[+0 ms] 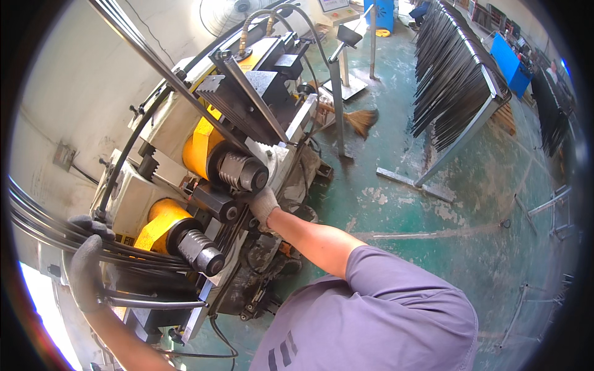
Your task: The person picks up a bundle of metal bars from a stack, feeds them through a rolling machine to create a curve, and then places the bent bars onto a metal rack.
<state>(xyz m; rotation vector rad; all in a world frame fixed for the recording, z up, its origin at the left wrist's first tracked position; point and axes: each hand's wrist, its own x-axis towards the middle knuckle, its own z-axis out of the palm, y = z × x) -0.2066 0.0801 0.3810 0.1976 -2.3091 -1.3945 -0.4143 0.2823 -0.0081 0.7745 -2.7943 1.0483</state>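
A roll-bending machine [185, 179] with yellow housings and two grey ribbed rollers [242, 172] fills the left half of the head view. A bundle of dark curved metal rods [93, 238] sweeps in from the left toward the lower roller [201, 252]. My left hand [86, 266], in a grey glove, grips this bundle at the lower left. My right hand [263, 206], in a light grey glove, rests against the machine's front just below the upper roller, with its fingers hidden. A long straight bar [161, 65] leaves the machine toward the upper left.
A green painted floor [433, 222] spreads to the right. A slanted rack [458, 80] of dark rods stands at the upper right. A broom [362, 120] lies by a post [337, 105]. Blue cabinets [510, 62] and a fan [229, 12] stand at the back.
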